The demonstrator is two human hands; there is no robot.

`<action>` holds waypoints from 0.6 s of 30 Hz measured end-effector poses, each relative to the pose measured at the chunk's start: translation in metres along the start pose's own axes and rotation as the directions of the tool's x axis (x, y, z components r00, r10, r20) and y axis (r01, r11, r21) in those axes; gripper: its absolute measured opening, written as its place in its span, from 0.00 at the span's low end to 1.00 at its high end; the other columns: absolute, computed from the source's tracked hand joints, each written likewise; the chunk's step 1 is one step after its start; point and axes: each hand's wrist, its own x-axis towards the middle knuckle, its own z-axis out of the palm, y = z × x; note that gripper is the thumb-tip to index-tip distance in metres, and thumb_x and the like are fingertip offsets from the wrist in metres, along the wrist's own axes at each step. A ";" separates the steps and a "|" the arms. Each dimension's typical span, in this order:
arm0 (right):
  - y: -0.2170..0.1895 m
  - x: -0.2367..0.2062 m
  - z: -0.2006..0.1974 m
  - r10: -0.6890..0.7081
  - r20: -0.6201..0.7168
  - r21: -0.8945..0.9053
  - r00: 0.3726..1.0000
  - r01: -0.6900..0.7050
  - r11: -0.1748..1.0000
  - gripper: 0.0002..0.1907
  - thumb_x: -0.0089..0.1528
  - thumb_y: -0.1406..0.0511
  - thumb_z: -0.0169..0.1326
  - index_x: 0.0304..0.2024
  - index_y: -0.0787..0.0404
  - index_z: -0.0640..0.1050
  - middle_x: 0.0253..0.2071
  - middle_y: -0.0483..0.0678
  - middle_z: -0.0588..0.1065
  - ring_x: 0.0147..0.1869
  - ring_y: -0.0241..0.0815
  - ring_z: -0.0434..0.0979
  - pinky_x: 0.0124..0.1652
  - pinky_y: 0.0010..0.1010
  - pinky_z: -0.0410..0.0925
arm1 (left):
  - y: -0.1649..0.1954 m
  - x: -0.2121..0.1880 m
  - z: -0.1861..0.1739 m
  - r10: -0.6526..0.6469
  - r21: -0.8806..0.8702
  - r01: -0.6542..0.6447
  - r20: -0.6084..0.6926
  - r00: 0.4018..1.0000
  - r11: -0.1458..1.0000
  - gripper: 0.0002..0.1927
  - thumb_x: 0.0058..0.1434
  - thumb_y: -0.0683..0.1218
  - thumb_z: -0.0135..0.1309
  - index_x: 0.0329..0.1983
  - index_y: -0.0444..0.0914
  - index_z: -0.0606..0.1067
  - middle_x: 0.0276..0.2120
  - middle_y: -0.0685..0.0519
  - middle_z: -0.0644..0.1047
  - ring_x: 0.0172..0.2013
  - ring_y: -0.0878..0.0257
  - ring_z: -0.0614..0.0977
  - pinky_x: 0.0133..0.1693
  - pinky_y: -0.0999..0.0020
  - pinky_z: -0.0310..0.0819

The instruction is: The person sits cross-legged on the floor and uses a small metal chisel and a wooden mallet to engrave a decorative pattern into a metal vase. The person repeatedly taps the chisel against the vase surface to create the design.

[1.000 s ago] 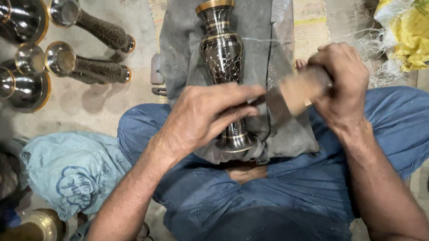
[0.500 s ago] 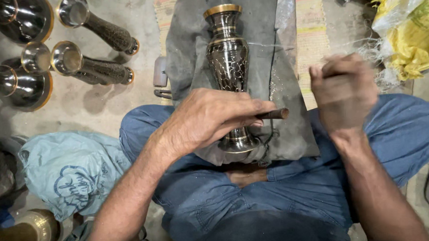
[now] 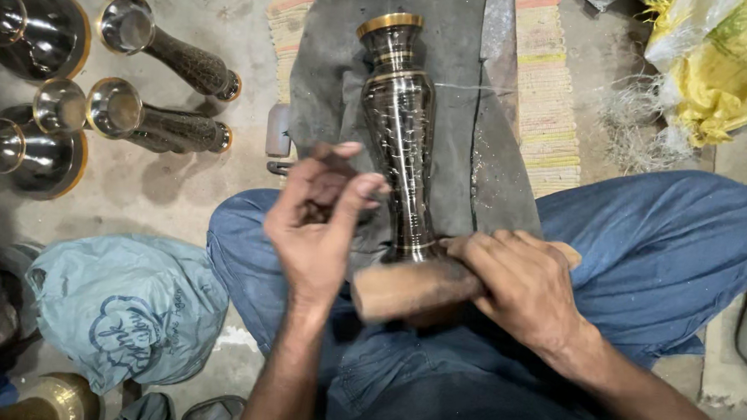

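On lap: dark vase, mouth away; right hand gripping wooden mallet.

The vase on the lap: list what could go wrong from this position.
1. The vase lies on a sloped grey cloth with the left hand open beside it, not clearly gripping, so it might roll or slide.
2. The right hand presses a wooden block against the base; a slip could mar the engraved finish.
3. If it rolled left, it could knock the finished vases on the floor.
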 end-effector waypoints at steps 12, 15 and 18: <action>0.060 0.004 -0.054 0.334 0.013 0.085 0.943 -0.334 0.939 0.23 0.58 0.68 0.62 0.54 0.65 0.73 0.37 0.50 0.78 0.36 0.43 0.81 0.33 0.33 0.76 | 0.026 0.010 0.034 0.044 0.429 -0.173 0.294 0.955 0.886 0.16 0.65 0.39 0.63 0.56 0.33 0.77 0.43 0.50 0.85 0.40 0.66 0.88 0.43 0.71 0.82; 0.075 0.020 -0.068 0.182 -0.133 -0.029 0.974 -0.188 0.982 0.16 0.67 0.72 0.60 0.56 0.65 0.73 0.39 0.51 0.76 0.38 0.43 0.78 0.35 0.33 0.74 | 0.031 0.006 0.043 0.131 0.523 -0.309 0.348 0.928 0.794 0.17 0.65 0.40 0.64 0.55 0.34 0.77 0.44 0.47 0.84 0.42 0.62 0.88 0.44 0.69 0.81; 0.076 0.037 -0.086 0.013 -0.165 -0.213 0.986 -0.049 0.976 0.18 0.67 0.70 0.64 0.57 0.62 0.75 0.37 0.49 0.75 0.37 0.44 0.77 0.38 0.36 0.73 | 0.033 0.006 0.049 0.157 0.573 -0.355 0.366 0.917 0.739 0.17 0.64 0.41 0.65 0.55 0.33 0.77 0.46 0.45 0.83 0.42 0.60 0.87 0.44 0.68 0.81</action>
